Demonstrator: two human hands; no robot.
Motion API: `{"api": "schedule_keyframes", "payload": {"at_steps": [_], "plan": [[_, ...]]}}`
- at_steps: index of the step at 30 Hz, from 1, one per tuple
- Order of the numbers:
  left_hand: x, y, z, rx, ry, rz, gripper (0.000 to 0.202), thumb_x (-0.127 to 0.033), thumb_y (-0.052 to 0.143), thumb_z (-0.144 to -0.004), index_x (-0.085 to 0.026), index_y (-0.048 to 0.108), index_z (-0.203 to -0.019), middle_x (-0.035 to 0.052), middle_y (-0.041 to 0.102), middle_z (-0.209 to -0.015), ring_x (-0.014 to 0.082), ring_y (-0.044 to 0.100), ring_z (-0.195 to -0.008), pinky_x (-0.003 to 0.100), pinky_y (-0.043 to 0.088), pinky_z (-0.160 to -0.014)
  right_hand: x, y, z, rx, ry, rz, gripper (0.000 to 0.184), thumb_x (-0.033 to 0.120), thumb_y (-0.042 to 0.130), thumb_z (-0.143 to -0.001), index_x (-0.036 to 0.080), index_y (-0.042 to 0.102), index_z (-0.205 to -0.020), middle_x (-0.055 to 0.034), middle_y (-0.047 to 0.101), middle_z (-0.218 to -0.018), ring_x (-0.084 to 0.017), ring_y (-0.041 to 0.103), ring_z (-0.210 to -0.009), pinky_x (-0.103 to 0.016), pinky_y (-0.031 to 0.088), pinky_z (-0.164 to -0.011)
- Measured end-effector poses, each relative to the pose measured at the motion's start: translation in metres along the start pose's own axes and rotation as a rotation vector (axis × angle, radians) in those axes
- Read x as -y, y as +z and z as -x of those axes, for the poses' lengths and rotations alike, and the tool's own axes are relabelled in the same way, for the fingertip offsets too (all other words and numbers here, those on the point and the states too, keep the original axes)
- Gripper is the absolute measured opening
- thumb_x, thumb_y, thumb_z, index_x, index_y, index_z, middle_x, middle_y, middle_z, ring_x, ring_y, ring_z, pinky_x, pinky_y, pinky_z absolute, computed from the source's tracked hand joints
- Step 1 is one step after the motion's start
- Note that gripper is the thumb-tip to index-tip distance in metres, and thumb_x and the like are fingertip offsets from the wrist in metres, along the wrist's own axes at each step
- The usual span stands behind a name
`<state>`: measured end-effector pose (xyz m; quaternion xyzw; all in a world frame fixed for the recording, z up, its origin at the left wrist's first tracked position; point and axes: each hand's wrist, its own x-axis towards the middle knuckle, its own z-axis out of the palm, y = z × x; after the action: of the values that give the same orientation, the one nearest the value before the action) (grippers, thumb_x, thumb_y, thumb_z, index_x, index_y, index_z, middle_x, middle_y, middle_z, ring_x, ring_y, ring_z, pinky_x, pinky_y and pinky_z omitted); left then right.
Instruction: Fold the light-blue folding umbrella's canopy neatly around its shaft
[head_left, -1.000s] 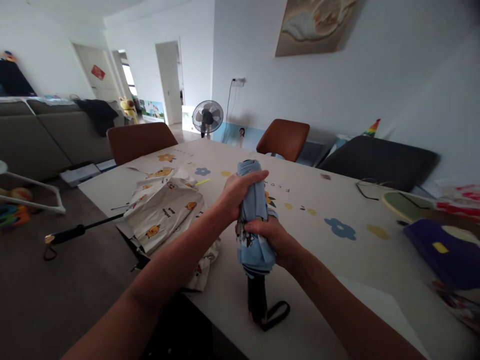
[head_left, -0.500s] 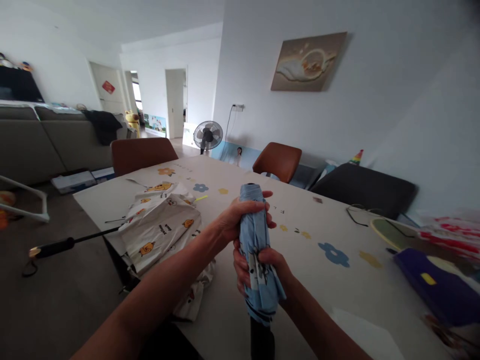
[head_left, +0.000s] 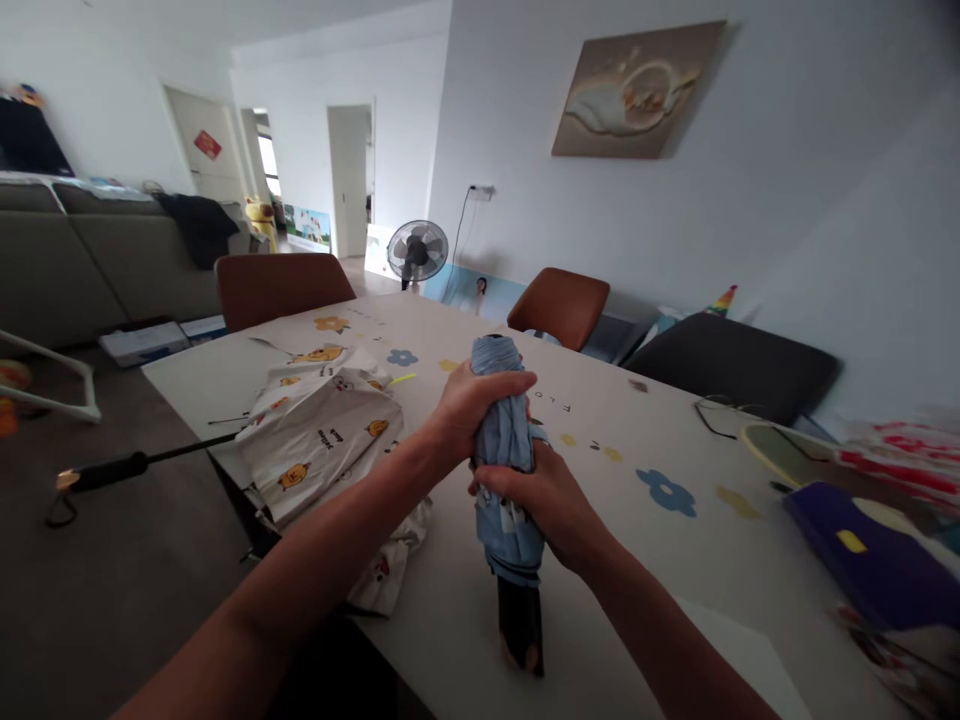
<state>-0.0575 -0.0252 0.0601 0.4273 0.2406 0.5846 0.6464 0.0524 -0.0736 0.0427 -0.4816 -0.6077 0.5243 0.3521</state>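
A folded light-blue umbrella [head_left: 504,530] stands upright, its black handle [head_left: 520,625] resting on the white flowered table [head_left: 675,470]. My left hand [head_left: 466,408] is wrapped round the upper part of its fabric. Just below, my right hand [head_left: 536,497] grips the middle of the canopy. A second umbrella, white with yellow cartoon prints [head_left: 322,430], lies collapsed on the table to the left, its black shaft and handle [head_left: 112,468] sticking out past the table edge.
Two brown chairs [head_left: 281,285] [head_left: 559,300] stand at the far side of the table. Glasses [head_left: 716,415], a round plate [head_left: 780,450], a dark purple box [head_left: 877,550] and red packaging lie at the right. A grey sofa and a fan stand behind.
Both hands have shifted their grip on the blue umbrella, squeezing the fabric tighter. The umbrella's handle has come back into sight on the table as the view tilted.
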Motion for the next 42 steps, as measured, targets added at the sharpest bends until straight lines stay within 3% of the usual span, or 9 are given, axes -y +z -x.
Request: {"api": "schedule_keyframes", "payload": {"at_steps": [4,8,14,19,23,28,33,38,42], "plan": [[0.004,0.002,-0.001,-0.185,0.065,-0.078,0.020,-0.023,0.071,-0.059,-0.015,0.055,-0.069,-0.0022,0.052,-0.055,0.0093,0.050,-0.049,0.023,0.041,-0.048,0.003,0.006,0.000,-0.235,-0.026,0.177,0.022,0.026,0.072,-0.057,0.018,0.056,-0.069,-0.0022,0.058,-0.061,-0.017,0.053,-0.055,-0.027,0.037,-0.046],[0.004,0.006,0.002,-0.297,0.071,-0.095,0.019,-0.021,0.072,-0.058,-0.016,0.053,-0.061,-0.0015,0.052,-0.056,0.0091,0.049,-0.049,0.022,0.040,-0.047,0.000,0.005,-0.001,-0.265,-0.065,0.181,0.028,0.026,0.075,-0.054,0.019,0.056,-0.073,-0.0023,0.059,-0.066,-0.018,0.053,-0.059,-0.026,0.036,-0.046],[0.009,0.001,-0.003,-0.263,-0.019,-0.104,0.028,-0.035,0.075,-0.059,-0.015,0.054,-0.060,-0.0004,0.051,-0.055,0.0094,0.048,-0.048,0.023,0.040,-0.046,-0.010,0.002,-0.007,-0.110,-0.071,-0.032,0.011,0.023,0.065,-0.063,0.017,0.057,-0.068,0.0003,0.056,-0.059,-0.014,0.050,-0.053,-0.026,0.039,-0.048],[0.015,-0.011,-0.015,-0.090,-0.249,0.112,0.028,-0.037,0.072,-0.062,-0.013,0.057,-0.066,0.0039,0.058,-0.060,0.0130,0.055,-0.051,0.029,0.048,-0.054,-0.014,-0.001,-0.008,0.032,0.135,-0.361,0.023,0.037,0.062,-0.068,0.015,0.055,-0.069,0.0001,0.053,-0.051,-0.012,0.047,-0.043,-0.025,0.038,-0.042],[0.018,-0.017,-0.019,0.101,-0.363,0.337,0.025,-0.035,0.066,-0.070,-0.012,0.059,-0.077,0.0070,0.063,-0.069,0.0165,0.061,-0.063,0.032,0.051,-0.063,-0.014,-0.004,-0.005,0.283,0.207,-0.579,0.031,0.046,0.054,-0.071,0.015,0.056,-0.073,-0.0006,0.054,-0.053,-0.012,0.050,-0.043,-0.025,0.042,-0.045],[0.019,-0.020,-0.019,0.119,-0.399,0.421,0.021,-0.033,0.063,-0.072,-0.013,0.059,-0.078,0.0052,0.062,-0.066,0.0176,0.062,-0.064,0.034,0.051,-0.066,-0.020,-0.003,-0.005,0.410,0.215,-0.685,0.038,0.053,0.053,-0.071,0.016,0.056,-0.076,0.0004,0.053,-0.055,-0.010,0.049,-0.043,-0.023,0.042,-0.045],[0.013,-0.019,-0.016,0.034,-0.420,0.351,0.019,-0.030,0.063,-0.070,-0.013,0.056,-0.067,0.0031,0.059,-0.057,0.0139,0.058,-0.053,0.028,0.049,-0.057,-0.022,0.004,-0.006,0.339,0.218,-0.694,0.042,0.056,0.052,-0.073,0.015,0.058,-0.083,-0.0034,0.059,-0.061,-0.012,0.054,-0.048,-0.025,0.047,-0.048],[0.009,-0.020,-0.013,0.175,-0.457,0.422,0.019,-0.032,0.060,-0.072,-0.014,0.058,-0.067,0.0027,0.060,-0.057,0.0129,0.058,-0.052,0.025,0.048,-0.053,-0.017,0.015,-0.006,0.120,0.161,-0.742,0.064,0.071,0.033,-0.077,0.016,0.060,-0.096,-0.0067,0.063,-0.066,-0.018,0.060,-0.054,-0.031,0.050,-0.046],[0.011,-0.020,-0.013,0.193,-0.401,0.442,0.017,-0.031,0.060,-0.071,-0.015,0.059,-0.068,0.0018,0.061,-0.058,0.0121,0.058,-0.052,0.025,0.049,-0.054,-0.014,0.020,-0.004,-0.095,0.205,-0.642,0.061,0.069,0.038,-0.076,0.016,0.062,-0.094,-0.0068,0.063,-0.061,-0.020,0.060,-0.052,-0.032,0.050,-0.047]]}}
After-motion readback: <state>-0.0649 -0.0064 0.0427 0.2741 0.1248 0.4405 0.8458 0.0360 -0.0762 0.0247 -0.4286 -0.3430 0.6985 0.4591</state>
